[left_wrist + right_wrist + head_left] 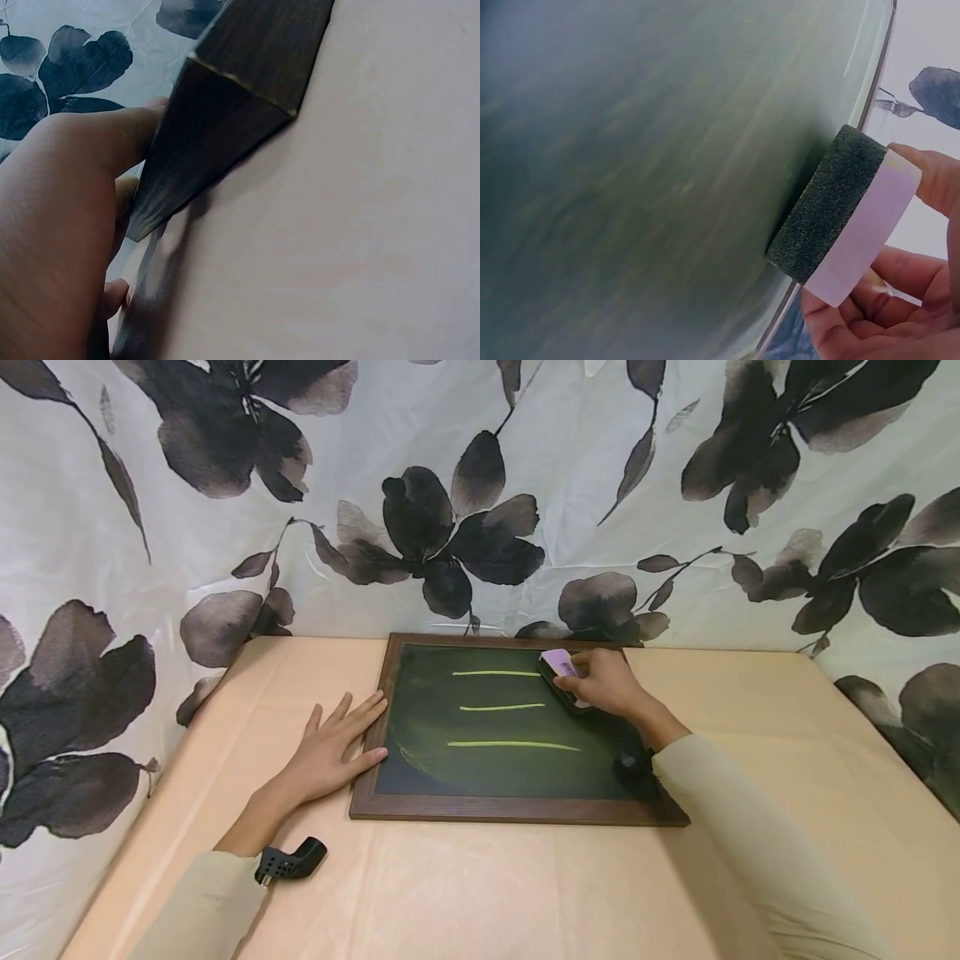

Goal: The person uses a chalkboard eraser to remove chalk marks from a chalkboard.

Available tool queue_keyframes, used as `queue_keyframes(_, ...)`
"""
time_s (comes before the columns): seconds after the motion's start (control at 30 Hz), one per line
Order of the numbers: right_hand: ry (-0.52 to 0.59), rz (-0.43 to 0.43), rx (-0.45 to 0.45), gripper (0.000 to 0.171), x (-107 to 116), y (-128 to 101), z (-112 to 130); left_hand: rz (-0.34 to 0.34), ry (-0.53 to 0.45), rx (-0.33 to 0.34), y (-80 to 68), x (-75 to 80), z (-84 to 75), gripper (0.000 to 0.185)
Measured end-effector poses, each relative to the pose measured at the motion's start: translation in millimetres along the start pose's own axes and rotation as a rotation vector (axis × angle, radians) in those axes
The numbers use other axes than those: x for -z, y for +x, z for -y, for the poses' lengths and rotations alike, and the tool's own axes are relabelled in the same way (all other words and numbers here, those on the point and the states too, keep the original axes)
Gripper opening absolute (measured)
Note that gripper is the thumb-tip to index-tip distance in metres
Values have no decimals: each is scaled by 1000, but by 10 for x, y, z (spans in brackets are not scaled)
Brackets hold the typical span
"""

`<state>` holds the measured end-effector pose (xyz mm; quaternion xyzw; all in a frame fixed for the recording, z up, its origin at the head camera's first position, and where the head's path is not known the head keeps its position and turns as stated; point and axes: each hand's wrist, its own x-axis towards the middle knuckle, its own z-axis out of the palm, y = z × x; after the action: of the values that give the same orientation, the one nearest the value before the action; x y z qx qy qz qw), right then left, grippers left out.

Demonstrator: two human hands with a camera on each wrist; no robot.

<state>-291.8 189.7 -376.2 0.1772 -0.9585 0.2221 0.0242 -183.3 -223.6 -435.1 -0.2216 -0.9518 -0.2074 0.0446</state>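
A small chalkboard [420,760] in a dark brown wooden frame lies on the table, with several yellow chalk lines across its green surface. My right hand [611,683] grips a chalkboard eraser [558,662] over the board's upper right part. In the right wrist view, the eraser has a dark felt layer [829,206] toward the board and a pale purple backing [866,229]. My left hand [330,752] lies spread, its fingertips and thumb touching the frame's left edge. The left wrist view shows the frame's corner [217,105] up close beside that hand.
The board rests on a pale tan table [480,885], its far edge near the back of the tabletop. Behind it hangs a white cloth [585,460] with dark flowers. A black wrist camera [292,860] sits on the left wrist, another [632,766] under the right one.
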Motion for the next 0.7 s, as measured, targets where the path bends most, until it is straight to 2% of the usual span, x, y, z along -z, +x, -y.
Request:
queue_keyframes(0.1, 11, 27, -4, 47, -47, 69, 81, -3, 0, 0, -4, -7, 10, 74)
queue_keyframes(0.43, 55, 85, 83, 44, -252, 356, 445, 6, -5, -1, 7, -11, 10, 73)
queue_keyframes(0.7, 100, 144, 67, 49, -398, 571, 746, 10, 11, 3, 16, -7, 20, 73)
